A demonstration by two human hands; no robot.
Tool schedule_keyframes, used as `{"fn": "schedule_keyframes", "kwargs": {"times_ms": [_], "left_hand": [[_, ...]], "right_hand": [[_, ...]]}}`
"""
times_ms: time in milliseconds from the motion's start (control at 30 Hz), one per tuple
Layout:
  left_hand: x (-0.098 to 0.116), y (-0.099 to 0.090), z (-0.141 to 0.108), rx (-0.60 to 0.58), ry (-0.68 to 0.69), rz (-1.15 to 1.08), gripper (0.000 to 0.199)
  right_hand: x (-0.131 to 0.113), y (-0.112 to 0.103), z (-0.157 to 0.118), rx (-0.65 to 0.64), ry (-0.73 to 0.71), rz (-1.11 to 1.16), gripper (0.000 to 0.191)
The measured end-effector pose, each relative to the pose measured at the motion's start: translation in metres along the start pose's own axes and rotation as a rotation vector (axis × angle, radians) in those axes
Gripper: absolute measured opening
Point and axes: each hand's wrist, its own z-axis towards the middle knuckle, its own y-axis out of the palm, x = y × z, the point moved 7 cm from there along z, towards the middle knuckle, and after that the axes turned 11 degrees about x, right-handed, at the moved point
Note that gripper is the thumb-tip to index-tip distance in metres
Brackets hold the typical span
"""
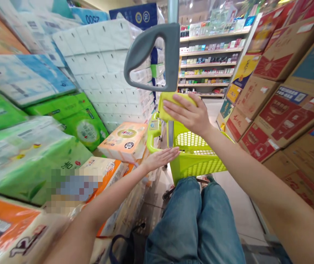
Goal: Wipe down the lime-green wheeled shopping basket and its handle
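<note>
A lime-green shopping basket cart (198, 163) stands in front of my knees, with a grey pole and a grey loop handle (152, 58) rising above it. My right hand (187, 113) presses a folded yellow cloth (165, 106) against the pole just under the loop handle, its fingers laid across the cloth. Lower down, my left hand (162, 159) lies flat with its fingers straight, by the cart's rim at the foot of the pole. Nothing shows in the left hand. The cart's green side handle (152, 137) is just beyond it.
Stacked tissue packs (99, 58) line the left side, and an orange tissue pack (125, 139) lies close to the cart. Cardboard cartons (266, 95) are piled on the right. Shelves of small goods (209, 49) stand ahead. A dark bag (126, 245) rests by my left leg.
</note>
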Motion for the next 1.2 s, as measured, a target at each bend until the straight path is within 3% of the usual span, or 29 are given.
{"fn": "schedule_keyframes", "kwargs": {"times_ms": [100,233,333,467,533,633,733,833,900,1033,1100,1200], "left_hand": [[0.001,0.008,-0.002,-0.102,-0.035,-0.176,0.069],[0.004,0.021,-0.008,-0.245,-0.100,-0.393,0.073],[0.001,0.014,-0.005,-0.176,-0.093,-0.341,0.072],[-0.005,0.001,0.001,-0.091,-0.056,-0.172,0.068],[-0.006,-0.001,0.002,-0.069,-0.044,-0.130,0.067],[-0.002,0.003,-0.001,-0.059,-0.042,-0.141,0.067],[0.004,0.014,-0.007,-0.103,-0.062,-0.223,0.070],[0.005,0.018,-0.010,-0.122,-0.092,-0.280,0.074],[0.002,0.012,-0.007,-0.085,-0.079,-0.237,0.071],[-0.004,0.001,0.000,-0.055,-0.056,-0.133,0.068],[-0.005,-0.001,0.001,-0.064,-0.055,-0.131,0.070],[-0.002,0.002,-0.001,-0.062,-0.058,-0.152,0.071]], "right_hand": [[-0.019,0.020,-0.039,-0.074,-0.005,0.067,0.050],[-0.048,0.044,-0.090,-0.326,-0.085,0.256,0.048],[-0.033,0.033,-0.065,-0.343,-0.034,0.242,0.046],[0.005,0.002,0.004,-0.114,0.041,0.092,0.046],[0.010,-0.001,0.011,-0.048,0.032,0.041,0.048],[-0.003,0.016,-0.026,-0.087,0.008,0.041,0.053],[-0.031,0.041,-0.080,-0.288,-0.072,0.157,0.053],[-0.040,0.047,-0.091,-0.427,-0.126,0.236,0.053],[-0.027,0.036,-0.064,-0.382,-0.103,0.190,0.054],[0.005,0.002,0.008,-0.074,-0.094,-0.010,0.055],[0.008,-0.002,0.015,0.017,-0.103,-0.060,0.056],[-0.001,0.013,-0.017,-0.013,-0.069,-0.037,0.054]]}}
